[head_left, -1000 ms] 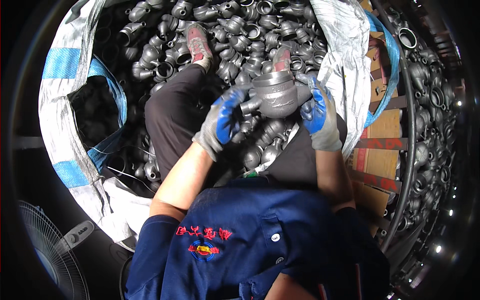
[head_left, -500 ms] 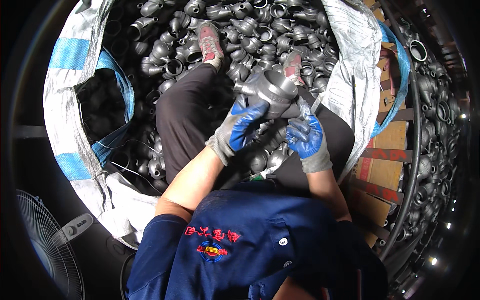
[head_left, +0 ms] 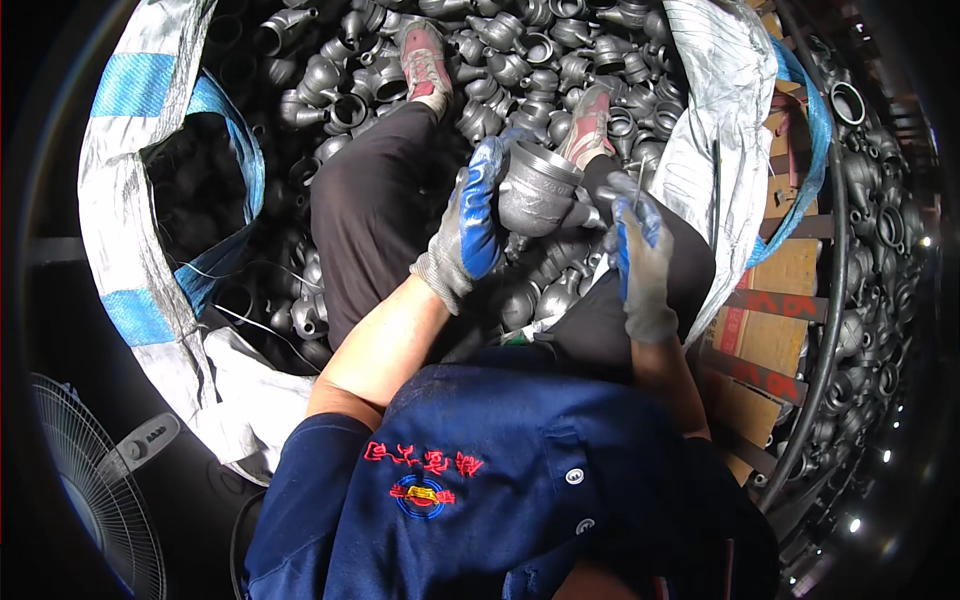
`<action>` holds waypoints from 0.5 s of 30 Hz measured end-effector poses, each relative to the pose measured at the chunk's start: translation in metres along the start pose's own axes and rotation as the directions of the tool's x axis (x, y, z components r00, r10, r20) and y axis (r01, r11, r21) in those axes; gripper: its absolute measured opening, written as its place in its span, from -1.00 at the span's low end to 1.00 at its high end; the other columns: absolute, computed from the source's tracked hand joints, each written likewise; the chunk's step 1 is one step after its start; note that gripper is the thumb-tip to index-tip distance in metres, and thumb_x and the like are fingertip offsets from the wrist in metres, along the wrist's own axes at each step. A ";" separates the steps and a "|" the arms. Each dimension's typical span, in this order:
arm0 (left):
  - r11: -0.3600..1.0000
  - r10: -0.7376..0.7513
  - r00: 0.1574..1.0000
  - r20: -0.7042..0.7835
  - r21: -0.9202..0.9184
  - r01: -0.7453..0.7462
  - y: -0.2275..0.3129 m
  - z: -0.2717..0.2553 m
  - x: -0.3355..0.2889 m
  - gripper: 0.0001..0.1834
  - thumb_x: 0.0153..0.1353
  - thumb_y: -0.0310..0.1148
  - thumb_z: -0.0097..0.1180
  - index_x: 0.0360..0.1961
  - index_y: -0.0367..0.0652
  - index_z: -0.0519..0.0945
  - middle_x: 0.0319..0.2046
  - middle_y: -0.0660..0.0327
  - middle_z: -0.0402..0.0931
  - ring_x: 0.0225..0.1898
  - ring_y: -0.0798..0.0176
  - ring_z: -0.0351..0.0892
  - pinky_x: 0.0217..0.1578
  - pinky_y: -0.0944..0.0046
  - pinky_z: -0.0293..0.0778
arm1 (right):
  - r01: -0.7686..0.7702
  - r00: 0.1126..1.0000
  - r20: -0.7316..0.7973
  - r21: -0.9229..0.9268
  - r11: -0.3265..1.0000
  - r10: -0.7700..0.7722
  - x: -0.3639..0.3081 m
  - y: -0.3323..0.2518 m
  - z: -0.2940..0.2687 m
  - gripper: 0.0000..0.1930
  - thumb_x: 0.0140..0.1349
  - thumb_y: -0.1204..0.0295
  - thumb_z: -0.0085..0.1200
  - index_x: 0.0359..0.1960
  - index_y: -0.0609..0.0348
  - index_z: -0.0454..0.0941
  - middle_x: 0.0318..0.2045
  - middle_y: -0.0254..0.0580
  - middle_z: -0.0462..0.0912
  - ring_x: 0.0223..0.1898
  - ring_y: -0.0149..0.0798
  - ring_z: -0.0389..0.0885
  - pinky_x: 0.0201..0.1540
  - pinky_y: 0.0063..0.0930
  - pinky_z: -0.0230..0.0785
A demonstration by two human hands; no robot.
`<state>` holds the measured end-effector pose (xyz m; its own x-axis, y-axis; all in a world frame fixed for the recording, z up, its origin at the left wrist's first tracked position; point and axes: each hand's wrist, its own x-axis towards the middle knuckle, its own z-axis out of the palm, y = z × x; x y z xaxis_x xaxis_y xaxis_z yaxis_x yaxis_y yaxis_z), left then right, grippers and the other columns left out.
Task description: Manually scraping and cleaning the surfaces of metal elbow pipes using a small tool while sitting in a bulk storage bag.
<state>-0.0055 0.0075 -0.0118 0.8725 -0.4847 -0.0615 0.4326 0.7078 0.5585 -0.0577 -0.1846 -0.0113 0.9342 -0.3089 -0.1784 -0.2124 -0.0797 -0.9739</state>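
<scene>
A fan (head_left: 95, 500) stands in the dark outside the lower left edge of a white bag (head_left: 115, 220) with blue bands. Inside its rim, fittings (head_left: 508, 70) lie heaped to the far edge. Red lettering and a round badge are stitched on the shirt (head_left: 400, 540). The gloved left hand (head_left: 468, 225) grips one grey fitting (head_left: 537, 198), raised letters on its side, above the heap. The right hand (head_left: 645, 255) has fingers bent near its spout; whether it holds anything, I cannot tell. Past the bag's right edge are red-marked slats (head_left: 775, 304), cardboard (head_left: 780, 265) and more fittings.
</scene>
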 end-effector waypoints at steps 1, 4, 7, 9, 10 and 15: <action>0.999 0.012 0.999 -0.036 0.042 -0.011 0.002 0.000 -0.001 -0.44 0.38 0.04 -0.33 0.13 -0.22 0.32 0.01 0.10 0.45 -0.02 0.19 0.51 0.03 0.19 0.43 | 0.079 0.997 0.016 -0.092 0.993 -0.078 0.000 0.003 -0.007 -0.61 0.35 0.39 -0.18 0.17 0.27 0.32 -0.18 -0.19 0.59 -0.44 -0.51 0.53 -0.49 -0.77 0.33; 0.821 0.199 0.979 -0.041 0.553 -0.144 -0.002 -0.015 0.002 -0.45 0.39 0.02 -0.33 0.15 -0.22 0.31 0.01 0.11 0.45 -0.02 0.22 0.51 0.02 0.20 0.43 | 0.340 0.930 0.139 0.017 0.940 -0.339 -0.017 -0.014 0.000 -0.60 0.30 0.47 -0.16 0.17 0.31 0.33 -0.12 -0.11 0.57 -0.24 -0.37 0.59 -0.24 -0.60 0.44; 0.895 0.147 0.984 -0.103 0.438 -0.088 0.002 0.000 -0.002 -0.47 0.40 -0.02 -0.34 0.12 -0.25 0.35 -0.01 0.11 0.47 -0.03 0.26 0.51 0.00 0.23 0.44 | 0.492 0.851 0.316 -0.203 0.847 -0.419 -0.027 -0.029 0.004 -0.57 0.19 0.60 -0.06 0.14 0.29 0.35 -0.09 -0.04 0.56 -0.11 -0.22 0.58 -0.08 -0.43 0.43; 0.977 0.049 0.986 -0.162 0.214 -0.013 -0.001 -0.001 -0.002 -0.48 0.40 -0.04 -0.34 0.11 -0.26 0.37 -0.02 0.12 0.47 -0.03 0.27 0.51 -0.01 0.24 0.45 | 0.527 0.829 0.398 -0.323 0.786 -0.393 -0.031 -0.033 0.009 -0.52 0.10 0.62 0.06 0.12 0.20 0.38 -0.09 0.06 0.54 -0.12 -0.03 0.59 -0.09 -0.32 0.45; 0.970 0.095 0.980 -0.172 0.238 -0.052 -0.005 -0.008 0.000 -0.52 0.38 -0.07 -0.24 0.08 -0.25 0.39 -0.10 0.14 0.50 -0.11 0.29 0.54 -0.08 0.27 0.49 | 0.528 0.828 0.402 -0.321 0.786 -0.391 -0.031 -0.032 0.011 -0.52 0.10 0.62 0.06 0.12 0.20 0.38 -0.09 0.06 0.54 -0.12 -0.03 0.59 -0.09 -0.32 0.45; 0.944 0.102 0.986 -0.135 0.326 -0.053 -0.004 -0.014 -0.001 -0.50 0.42 -0.10 -0.37 0.08 -0.28 0.40 -0.04 0.12 0.49 -0.04 0.31 0.51 -0.02 0.26 0.45 | 0.518 0.851 0.378 -0.497 0.696 -0.364 -0.033 -0.037 0.017 -0.49 0.03 0.64 0.12 0.10 0.12 0.42 -0.15 0.00 0.56 -0.17 0.01 0.58 -0.11 -0.28 0.47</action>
<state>-0.0051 0.0123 -0.0255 0.9348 -0.3359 -0.1154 0.2878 0.5260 0.8003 -0.0762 -0.1555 0.0280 0.9809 0.1239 0.1498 0.1938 -0.6867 -0.7006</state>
